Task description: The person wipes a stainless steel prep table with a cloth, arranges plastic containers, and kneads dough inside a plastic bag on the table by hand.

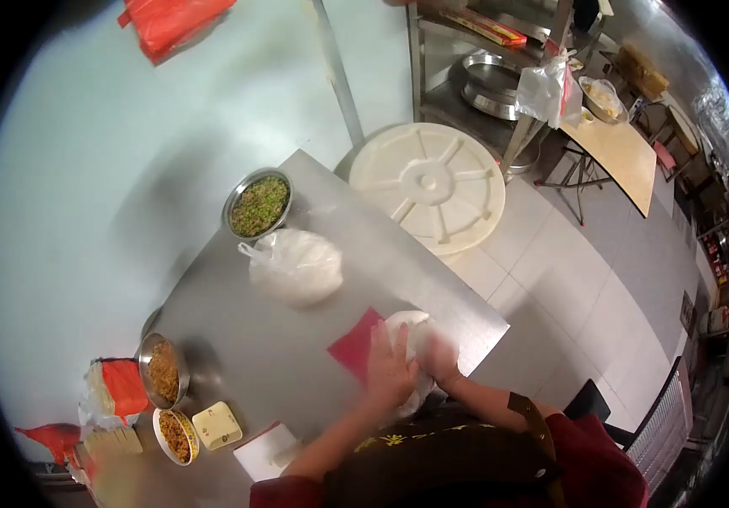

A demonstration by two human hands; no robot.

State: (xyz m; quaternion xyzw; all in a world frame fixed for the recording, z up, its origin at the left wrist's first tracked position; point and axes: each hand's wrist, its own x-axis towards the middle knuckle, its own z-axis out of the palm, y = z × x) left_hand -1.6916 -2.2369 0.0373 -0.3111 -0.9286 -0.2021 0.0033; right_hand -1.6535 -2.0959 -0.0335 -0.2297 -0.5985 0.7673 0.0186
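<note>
"White bundle [407, 320]; where does it lie?"

"On the stainless-steel table [381, 273], near its edge, just beside the pink sheet [352, 349]; the left hand [391, 369] lies against it, fingers outstretched, unclenched."

"And the right hand [440, 359]?"

"On the bundle's other side, blurred; I cannot tell whether its fingers grasp or lie loose."

pale wall [60, 212] | light tiled floor [555, 271] | metal shelving [444, 103] | folding table [618, 157], upper right
</note>
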